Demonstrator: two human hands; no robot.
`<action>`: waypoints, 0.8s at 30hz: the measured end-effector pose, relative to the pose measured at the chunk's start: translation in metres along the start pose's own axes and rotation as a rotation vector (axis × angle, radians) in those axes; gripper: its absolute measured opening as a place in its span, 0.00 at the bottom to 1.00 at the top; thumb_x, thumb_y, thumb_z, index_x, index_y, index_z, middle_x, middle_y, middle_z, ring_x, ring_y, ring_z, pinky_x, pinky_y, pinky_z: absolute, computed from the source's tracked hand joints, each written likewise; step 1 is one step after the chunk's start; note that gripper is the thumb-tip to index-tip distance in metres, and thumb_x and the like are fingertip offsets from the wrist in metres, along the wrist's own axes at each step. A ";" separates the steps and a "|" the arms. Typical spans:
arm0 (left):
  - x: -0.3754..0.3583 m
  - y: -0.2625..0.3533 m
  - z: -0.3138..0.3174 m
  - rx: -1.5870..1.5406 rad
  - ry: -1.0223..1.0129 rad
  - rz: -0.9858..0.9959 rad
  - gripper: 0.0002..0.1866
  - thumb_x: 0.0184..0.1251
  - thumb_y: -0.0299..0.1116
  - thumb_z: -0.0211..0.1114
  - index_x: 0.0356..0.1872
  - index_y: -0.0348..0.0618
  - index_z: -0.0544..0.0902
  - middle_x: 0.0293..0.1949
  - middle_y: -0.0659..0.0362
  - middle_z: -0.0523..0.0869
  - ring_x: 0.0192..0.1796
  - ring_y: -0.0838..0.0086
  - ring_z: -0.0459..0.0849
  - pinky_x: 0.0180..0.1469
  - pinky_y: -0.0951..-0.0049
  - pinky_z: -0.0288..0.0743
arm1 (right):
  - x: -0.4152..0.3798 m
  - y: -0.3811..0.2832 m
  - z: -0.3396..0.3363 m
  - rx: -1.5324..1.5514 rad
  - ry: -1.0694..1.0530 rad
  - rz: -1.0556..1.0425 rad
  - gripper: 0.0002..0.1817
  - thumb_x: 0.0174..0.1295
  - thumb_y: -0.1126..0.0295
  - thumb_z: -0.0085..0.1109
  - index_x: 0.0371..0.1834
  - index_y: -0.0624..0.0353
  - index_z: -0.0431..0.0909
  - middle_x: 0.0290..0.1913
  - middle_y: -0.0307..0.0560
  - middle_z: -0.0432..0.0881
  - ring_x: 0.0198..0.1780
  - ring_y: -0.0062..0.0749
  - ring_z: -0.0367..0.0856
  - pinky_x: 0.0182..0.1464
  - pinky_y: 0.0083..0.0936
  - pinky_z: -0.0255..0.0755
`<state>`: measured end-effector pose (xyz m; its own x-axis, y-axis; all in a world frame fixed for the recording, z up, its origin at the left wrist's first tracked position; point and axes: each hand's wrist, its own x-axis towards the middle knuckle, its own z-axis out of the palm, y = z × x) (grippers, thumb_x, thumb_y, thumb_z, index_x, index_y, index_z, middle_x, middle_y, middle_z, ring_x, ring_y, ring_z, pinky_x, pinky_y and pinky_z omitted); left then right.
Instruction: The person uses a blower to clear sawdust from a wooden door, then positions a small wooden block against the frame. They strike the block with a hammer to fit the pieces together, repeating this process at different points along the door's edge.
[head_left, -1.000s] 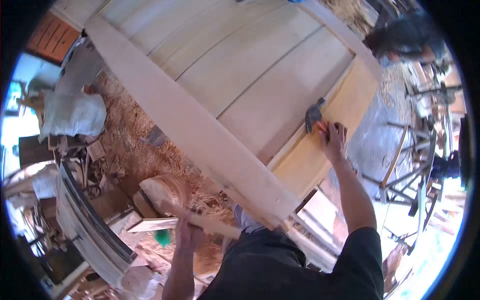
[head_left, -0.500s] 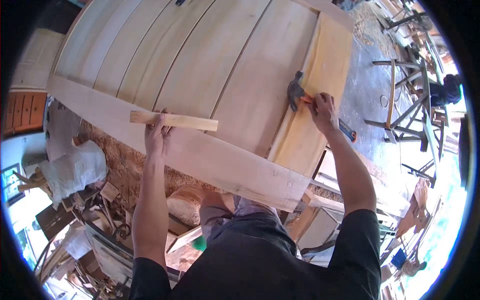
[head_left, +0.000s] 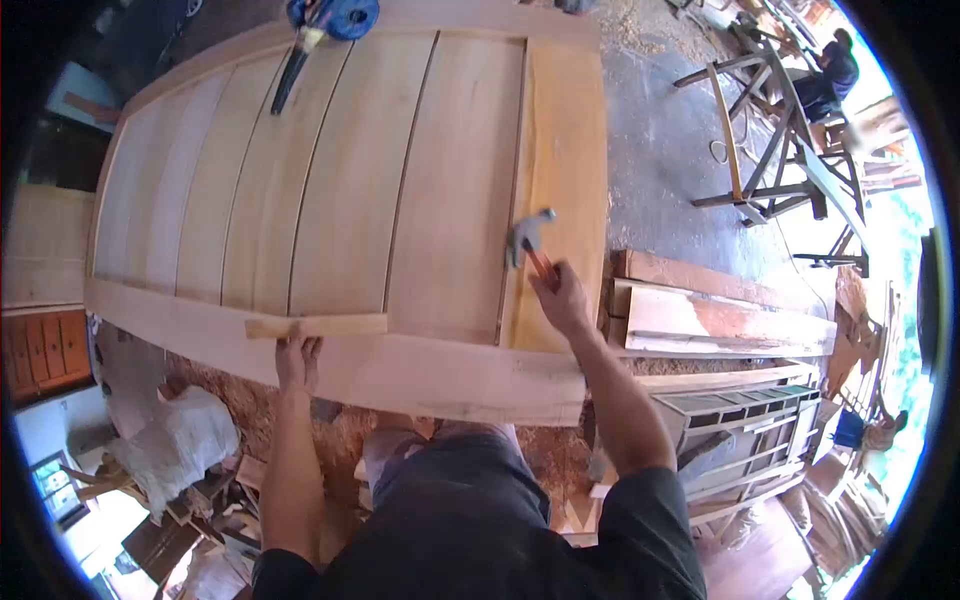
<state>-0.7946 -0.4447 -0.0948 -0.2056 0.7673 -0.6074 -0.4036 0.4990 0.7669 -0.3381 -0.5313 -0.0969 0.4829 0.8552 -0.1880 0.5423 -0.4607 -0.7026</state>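
My left hand (head_left: 299, 362) grips a short wooden strip (head_left: 345, 326) near its middle, close over the near rail of a large wooden panel (head_left: 450, 375). My right hand (head_left: 562, 298) is closed round the orange handle of a claw hammer (head_left: 524, 236). The hammer's metal head is over the yellowish end board (head_left: 562, 170), by the groove along its inner side. Pale boards (head_left: 345, 190) with dark gaps between them fill the middle of the panel.
A blue and black blower (head_left: 345, 18) rests at the panel's far edge. Stacked timber (head_left: 730, 320) lies to the right, with a wooden trestle (head_left: 765, 150) beyond. Another person (head_left: 830, 80) is at the far right. Wood shavings and offcuts cover the floor near my legs.
The view has swung, bringing the blower and the timber stack into sight. Both hands keep their hold; the strip now sits level over the near rail, and the hammer's head points farther from me.
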 end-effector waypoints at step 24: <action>0.003 -0.023 0.020 0.213 -0.082 -0.061 0.25 0.67 0.36 0.70 0.62 0.48 0.70 0.51 0.62 0.79 0.49 0.72 0.80 0.52 0.66 0.76 | -0.022 0.040 -0.030 0.222 -0.220 0.161 0.13 0.55 0.67 0.70 0.30 0.64 0.77 0.20 0.43 0.79 0.19 0.23 0.80 0.22 0.26 0.74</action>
<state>-0.7680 -0.4452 -0.1099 -0.1100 0.7591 -0.6416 -0.2140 0.6123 0.7611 -0.3065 -0.5755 -0.1005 0.3777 0.8174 -0.4351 0.2965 -0.5519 -0.7795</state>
